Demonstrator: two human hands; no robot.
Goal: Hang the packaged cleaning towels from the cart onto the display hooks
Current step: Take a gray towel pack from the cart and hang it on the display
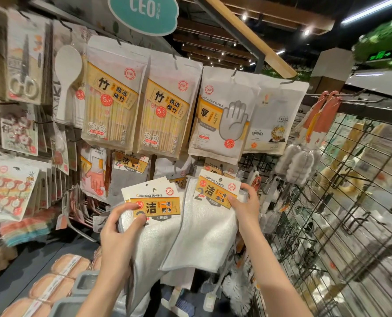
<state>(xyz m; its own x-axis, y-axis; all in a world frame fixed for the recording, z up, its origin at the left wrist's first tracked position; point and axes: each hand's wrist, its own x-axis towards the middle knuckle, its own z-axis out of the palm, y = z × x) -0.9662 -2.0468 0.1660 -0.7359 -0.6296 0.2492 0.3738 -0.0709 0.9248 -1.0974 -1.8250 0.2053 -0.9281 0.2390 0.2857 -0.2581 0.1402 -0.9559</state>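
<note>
While both hands are raised before the display wall, each grips one pack of cleaning towels. Left hand (119,227): thumb and fingers pinch the left towel pack (155,223) at the lower left corner of its yellow header card, fingers curled round the cloth edge. Right hand (245,203): thumb on the front and fingers behind the right towel pack (209,223), pinching the right end of its header card. Right pack overlaps the left one's edge and sits slightly higher, its card top close under a hanging row of similar towel packs (131,163). Above: two bamboo chopstick bags (140,106), disposable gloves bag (222,115), each on a hook. Far right: wire grid panel (341,191) carrying white bottle brushes (297,163). Lower left: tan sponges (60,280) in banded packs.
</note>
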